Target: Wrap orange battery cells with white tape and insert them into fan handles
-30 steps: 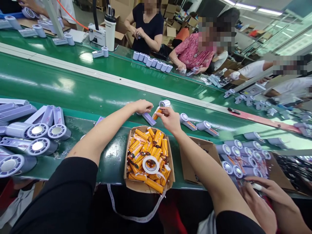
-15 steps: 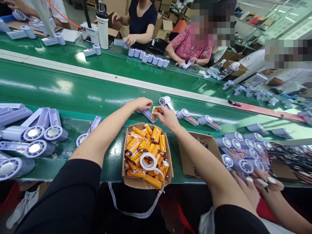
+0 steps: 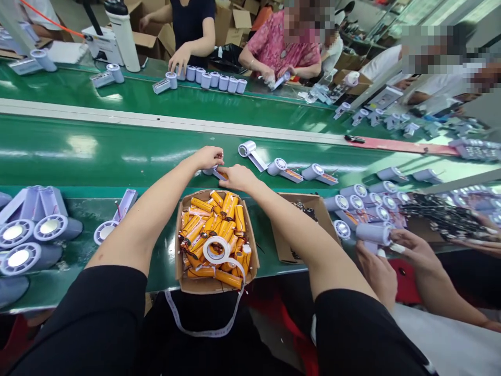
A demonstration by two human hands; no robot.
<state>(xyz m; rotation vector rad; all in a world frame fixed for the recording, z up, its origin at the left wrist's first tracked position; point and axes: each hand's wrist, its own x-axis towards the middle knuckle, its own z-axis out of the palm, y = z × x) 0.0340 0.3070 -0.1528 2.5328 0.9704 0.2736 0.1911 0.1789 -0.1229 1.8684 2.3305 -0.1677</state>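
Observation:
On the belt ahead lies a lavender handheld-fan body [image 3: 210, 171], partly covered by my hands. My left hand [image 3: 210, 155] is closed in a pinch above its round head; what the fingertips hold is too small to make out. My right hand [image 3: 239, 178] has its fingers closed on an orange battery [image 3: 223, 176] at the open handle. Nearer me stands a cardboard box [image 3: 183, 284] of wired orange batteries [image 3: 229, 227]. A roll of white tape [image 3: 216, 249] rests on them, its loose strip hanging over the front edge.
Fan bodies [image 3: 50, 227] are piled at left. Along the belt to the right lie others, some with orange batteries [image 3: 291, 175] in their handles. A second box [image 3: 285, 245] holds dark parts. At right, a co-worker's hands [image 3: 410, 250] hold a fan body. Co-workers sit across the belt.
The orange battery has gone from upright above the handle down to the handle, with my right hand on it. The view has shifted. The co-worker at right has raised a fan body.

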